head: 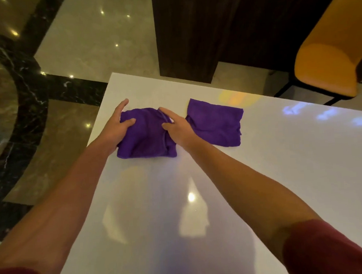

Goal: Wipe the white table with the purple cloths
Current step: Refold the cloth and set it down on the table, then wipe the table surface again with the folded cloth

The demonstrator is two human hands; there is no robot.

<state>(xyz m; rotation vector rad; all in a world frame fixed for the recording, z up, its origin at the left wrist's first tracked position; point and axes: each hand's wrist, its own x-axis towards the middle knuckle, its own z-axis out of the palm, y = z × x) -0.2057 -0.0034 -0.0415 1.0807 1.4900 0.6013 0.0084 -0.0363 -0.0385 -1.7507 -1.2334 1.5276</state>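
While both hands sit on the crumpled purple cloth [146, 134] on the glossy white table [263, 174], left hand [116, 128] pinches its left edge, thumb on top. Right hand [179, 128] pinches a fold at its right edge. Second folded purple cloth [215, 124] lies flat just right of that grip.

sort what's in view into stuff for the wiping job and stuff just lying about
For the job: glossy white table; crumpled purple cloth held by left hand and right hand; flat purple cloth beside it.
Just lying about: orange padded chair; dark wooden pillar; polished marble floor.
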